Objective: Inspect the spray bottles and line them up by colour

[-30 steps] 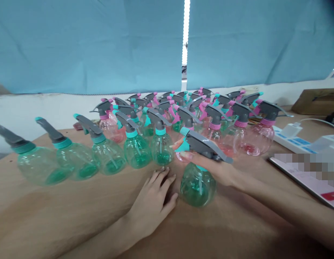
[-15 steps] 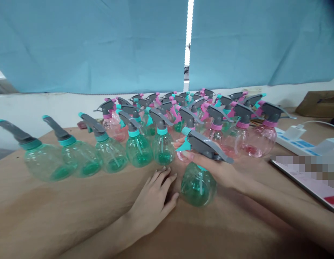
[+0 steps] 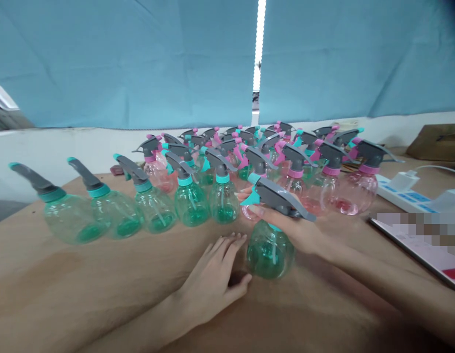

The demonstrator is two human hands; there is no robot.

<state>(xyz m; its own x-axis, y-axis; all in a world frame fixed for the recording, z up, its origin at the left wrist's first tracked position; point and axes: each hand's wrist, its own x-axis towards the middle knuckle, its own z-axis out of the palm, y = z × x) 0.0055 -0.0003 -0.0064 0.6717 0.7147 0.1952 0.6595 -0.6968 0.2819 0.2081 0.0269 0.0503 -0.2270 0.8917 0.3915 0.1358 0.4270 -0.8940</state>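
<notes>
A green spray bottle (image 3: 269,254) with a grey trigger head and turquoise nozzle stands upright in front of me. My right hand (image 3: 282,220) is wrapped round its neck just beneath the head, fingers partly hidden behind it. Left of that bottle, my left hand (image 3: 216,274) rests on the table with its fingers stretched out and holds nothing. The fingertips come close to the bottle's side. Beyond my left hand, a row of green spray bottles (image 3: 191,203) runs off to the left, their heads also grey and turquoise.
Behind stand several pink spray bottles (image 3: 356,191) mixed with green ones. On the right are a white power strip (image 3: 404,193) with plugs and a flat tablet-like panel (image 3: 415,250), partly blurred out. A brown bag-like thing (image 3: 433,142) lies farther back on the wooden table (image 3: 113,294).
My left hand has shifted slightly right, towards the held bottle, and its thumb has spread outward. The view has turned a little left. My right hand keeps its hold.
</notes>
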